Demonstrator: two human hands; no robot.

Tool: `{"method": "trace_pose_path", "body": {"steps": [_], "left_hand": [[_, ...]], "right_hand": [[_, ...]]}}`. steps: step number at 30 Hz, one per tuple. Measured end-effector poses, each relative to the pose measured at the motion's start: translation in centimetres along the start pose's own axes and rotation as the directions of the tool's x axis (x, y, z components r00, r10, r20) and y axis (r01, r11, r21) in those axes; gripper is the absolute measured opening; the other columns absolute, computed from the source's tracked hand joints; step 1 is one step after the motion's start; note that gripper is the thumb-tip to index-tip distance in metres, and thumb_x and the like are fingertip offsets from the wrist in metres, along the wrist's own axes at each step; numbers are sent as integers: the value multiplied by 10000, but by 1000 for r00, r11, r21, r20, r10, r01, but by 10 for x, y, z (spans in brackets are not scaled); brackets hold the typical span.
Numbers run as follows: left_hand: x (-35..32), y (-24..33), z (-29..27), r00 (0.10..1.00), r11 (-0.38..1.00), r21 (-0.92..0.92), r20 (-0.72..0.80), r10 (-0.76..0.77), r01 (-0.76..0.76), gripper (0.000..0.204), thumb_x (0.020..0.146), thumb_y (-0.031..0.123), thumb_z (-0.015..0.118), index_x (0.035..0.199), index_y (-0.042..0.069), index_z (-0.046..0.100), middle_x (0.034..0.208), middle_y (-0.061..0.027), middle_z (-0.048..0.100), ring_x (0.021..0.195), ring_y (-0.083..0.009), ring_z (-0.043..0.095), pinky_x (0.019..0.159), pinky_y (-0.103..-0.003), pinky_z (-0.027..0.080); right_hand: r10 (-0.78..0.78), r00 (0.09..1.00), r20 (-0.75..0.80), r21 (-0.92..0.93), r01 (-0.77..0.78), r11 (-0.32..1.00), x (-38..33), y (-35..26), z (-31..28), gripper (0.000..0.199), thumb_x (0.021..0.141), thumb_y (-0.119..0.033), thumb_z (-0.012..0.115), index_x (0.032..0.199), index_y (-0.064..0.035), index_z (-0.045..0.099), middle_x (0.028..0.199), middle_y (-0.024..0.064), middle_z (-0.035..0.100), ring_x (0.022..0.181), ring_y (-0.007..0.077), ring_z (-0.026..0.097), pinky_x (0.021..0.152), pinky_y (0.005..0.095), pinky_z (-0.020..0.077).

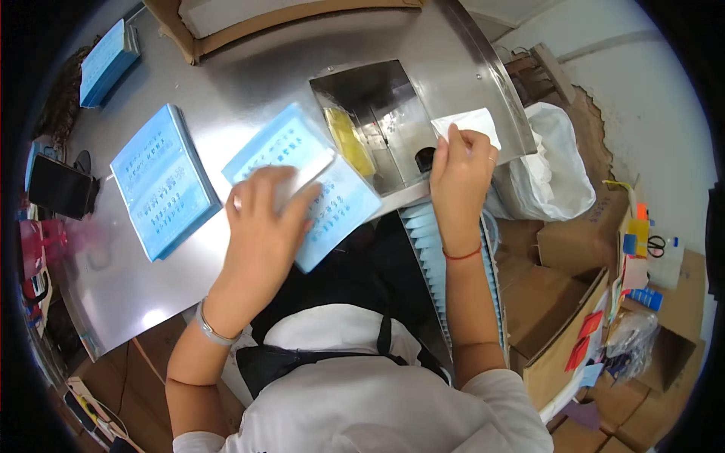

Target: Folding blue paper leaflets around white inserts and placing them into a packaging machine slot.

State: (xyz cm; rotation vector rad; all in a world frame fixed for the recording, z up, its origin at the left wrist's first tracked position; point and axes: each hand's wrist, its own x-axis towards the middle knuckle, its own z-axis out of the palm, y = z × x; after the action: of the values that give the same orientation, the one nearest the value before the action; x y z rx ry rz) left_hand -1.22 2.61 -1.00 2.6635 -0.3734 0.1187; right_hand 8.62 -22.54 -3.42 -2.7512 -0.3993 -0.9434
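Note:
My left hand (263,215) is bent over a light-blue printed packet (340,215), its fingers and thumb closing on the middle. Part of the packet is blurred, and a white edge shows beside the fingertips. The packet's near corner reaches past the table's front edge. Off to the right, my right hand (462,181) pinches a small white paper slip (476,124) between thumb and fingers, over the table's right end. A stack of similar blue packets (162,181) lies left of my left hand.
Another blue stack (106,64) sits at the far left of the metal table (242,75). A recess (377,98) in the tabletop holds a yellow piece (349,140). Beside the right edge hangs a white bag (555,170). Cardboard boxes (547,302) stand at the right.

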Motion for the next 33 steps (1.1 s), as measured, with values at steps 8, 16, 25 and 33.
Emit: {"method": "trace_pose_path", "body": {"steps": [8,16,25,33], "left_hand": [[37,7,-15,1000,962,273,16,-5,1,528,745,497,750,1044,85,609,1409,-244,477,1183,-363,505,974,-574,385],[4,11,15,960,996,47,-273,-61,76,311,826,240,725,1047,42,633,1293,-166,564,904,-287,615,743,-354,503],[4,12,18,953,997,0,-293,-73,77,282,800,198,706,1023,44,632,1265,-174,549,974,-312,524,842,-404,429],[0,10,19,944,992,60,-320,-83,108,252,846,224,674,1027,59,615,1532,-201,358,1283,-410,388,1082,-498,300]], "right_hand": [[-10,992,126,111,-4,994,8,14,-11,232,856,-70,677,1065,30,690,978,128,567,883,307,527,778,412,477],[38,998,40,102,-42,994,11,12,-4,222,832,-83,685,1024,25,713,948,122,578,865,302,541,785,403,473],[348,935,73,414,-346,842,8,22,-5,167,831,-92,673,944,12,739,904,117,603,863,300,574,792,387,468],[-9,996,89,153,-5,988,11,13,-17,162,819,-51,693,957,25,729,934,115,603,891,295,565,800,396,476]]}}
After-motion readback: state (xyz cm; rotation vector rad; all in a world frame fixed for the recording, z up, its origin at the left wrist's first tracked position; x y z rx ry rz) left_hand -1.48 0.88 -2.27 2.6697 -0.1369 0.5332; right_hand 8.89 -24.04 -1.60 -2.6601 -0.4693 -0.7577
